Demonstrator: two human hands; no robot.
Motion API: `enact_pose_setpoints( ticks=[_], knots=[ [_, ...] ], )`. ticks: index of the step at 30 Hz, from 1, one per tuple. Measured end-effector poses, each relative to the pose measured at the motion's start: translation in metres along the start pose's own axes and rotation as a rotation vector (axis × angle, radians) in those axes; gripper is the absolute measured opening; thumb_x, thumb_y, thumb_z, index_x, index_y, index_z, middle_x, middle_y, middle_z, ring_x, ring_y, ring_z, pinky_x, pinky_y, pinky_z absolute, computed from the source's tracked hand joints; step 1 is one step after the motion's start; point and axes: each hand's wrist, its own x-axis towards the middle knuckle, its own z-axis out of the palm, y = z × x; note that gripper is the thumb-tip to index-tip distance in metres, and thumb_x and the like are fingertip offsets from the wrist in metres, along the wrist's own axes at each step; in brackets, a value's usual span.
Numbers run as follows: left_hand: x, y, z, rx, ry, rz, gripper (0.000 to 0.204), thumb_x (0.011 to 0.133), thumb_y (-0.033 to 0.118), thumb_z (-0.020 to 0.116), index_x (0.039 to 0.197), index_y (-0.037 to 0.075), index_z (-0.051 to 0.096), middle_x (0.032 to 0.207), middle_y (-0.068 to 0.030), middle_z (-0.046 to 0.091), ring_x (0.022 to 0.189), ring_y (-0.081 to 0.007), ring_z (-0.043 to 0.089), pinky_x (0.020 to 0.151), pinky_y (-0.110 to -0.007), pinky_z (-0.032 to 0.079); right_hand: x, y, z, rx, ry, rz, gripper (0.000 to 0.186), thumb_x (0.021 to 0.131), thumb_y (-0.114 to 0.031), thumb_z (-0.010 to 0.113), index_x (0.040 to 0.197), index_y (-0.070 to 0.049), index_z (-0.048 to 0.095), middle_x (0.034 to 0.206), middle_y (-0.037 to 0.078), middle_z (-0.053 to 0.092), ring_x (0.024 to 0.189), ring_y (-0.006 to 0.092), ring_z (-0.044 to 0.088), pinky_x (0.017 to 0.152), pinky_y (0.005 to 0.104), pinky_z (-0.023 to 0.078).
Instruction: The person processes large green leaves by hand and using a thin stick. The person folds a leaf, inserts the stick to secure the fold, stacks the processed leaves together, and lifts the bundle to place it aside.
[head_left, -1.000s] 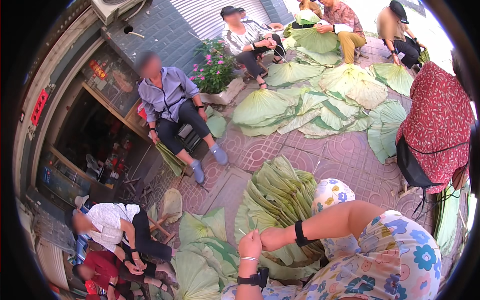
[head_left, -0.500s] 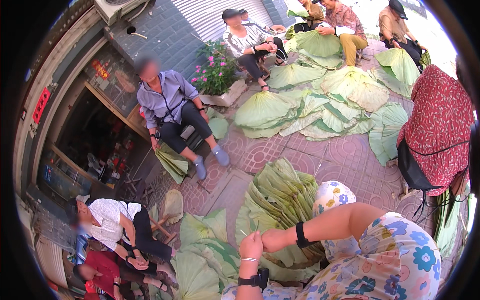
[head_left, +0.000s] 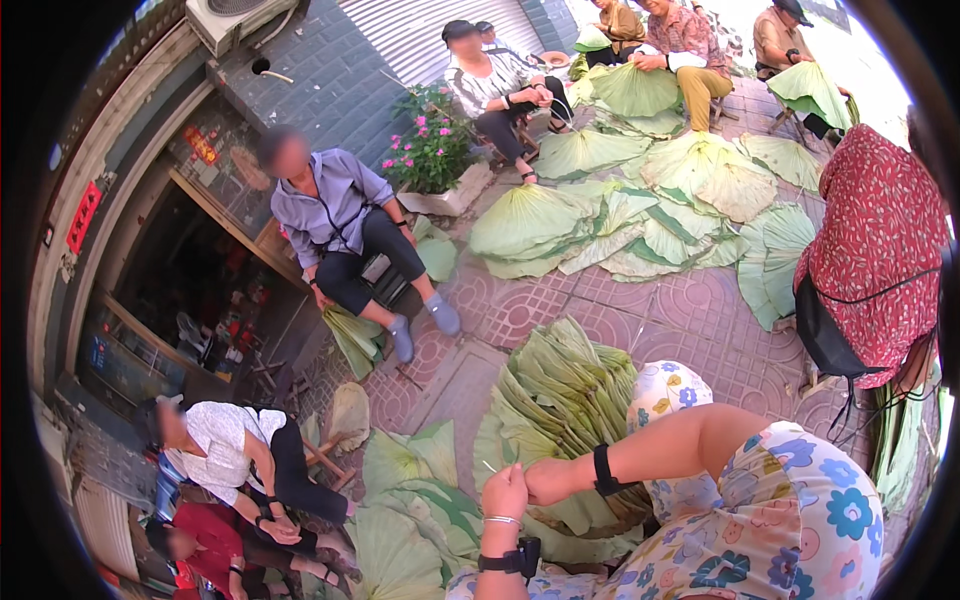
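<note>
My left hand (head_left: 503, 492) and my right hand (head_left: 548, 482) meet with fingers closed, over a bundle of folded green leaves (head_left: 565, 385). The leaves look like large, dried lotus leaves, with their folds and stalk ends fanned together. A thin pale strand (head_left: 488, 465) sticks out at my left fingertips. What the right fingers grip, if anything, is hidden. The bundle lies on the paving beside my knee, under my right forearm.
Flat leaves (head_left: 415, 510) lie left of the bundle. Farther ahead, a broad leaf pile (head_left: 620, 225) covers the patterned paving (head_left: 520, 300). Several people sit around on low seats, one in a red patterned top (head_left: 875, 255) close on the right. A flower planter (head_left: 450, 190) stands by the wall.
My hands stay almost in place; the green tip that showed above them is out of sight. At the far right, a seated person has lifted a leaf. The blue-shirted person's leaves have shifted.
</note>
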Motion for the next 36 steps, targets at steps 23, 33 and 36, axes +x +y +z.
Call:
enact_pose_setpoints(
  ticks=[23, 33, 36],
  knots=[
    [-0.030, 0.017, -0.014, 0.230, -0.023, 0.179, 0.047, 0.083, 0.032, 0.059, 0.121, 0.005, 0.056, 0.065, -0.0144, 0.059, 0.061, -0.0297, 0.059, 0.060, -0.038, 0.046, 0.026, 0.050, -0.140, 1.906, 0.711, -0.052, 0.028, 0.087, -0.028, 0.055, 0.063, -0.013, 0.051, 0.067, 0.002, 0.056, 0.097, 0.0281, 0.059, 0.091, 0.0406, 0.040],
    [-0.018, 0.048, 0.006, 0.265, -0.118, 0.220, 0.047, 0.083, 0.034, 0.059, 0.121, 0.007, 0.056, 0.066, -0.0145, 0.061, 0.065, -0.0316, 0.061, 0.061, -0.041, 0.046, 0.035, 0.050, -0.127, 1.957, 0.667, -0.047, 0.026, 0.088, -0.026, 0.055, 0.066, -0.014, 0.047, 0.063, 0.001, 0.050, 0.084, 0.0256, 0.057, 0.092, 0.0431, 0.041],
    [-0.021, 0.048, 0.006, 0.270, -0.126, 0.263, 0.047, 0.084, 0.037, 0.056, 0.121, 0.008, 0.057, 0.069, -0.0168, 0.063, 0.067, -0.0346, 0.062, 0.062, -0.045, 0.048, 0.029, 0.049, -0.136, 1.921, 0.689, -0.054, 0.030, 0.089, -0.027, 0.055, 0.065, -0.015, 0.045, 0.061, 0.000, 0.047, 0.081, 0.0241, 0.056, 0.091, 0.0425, 0.042]
  ],
)
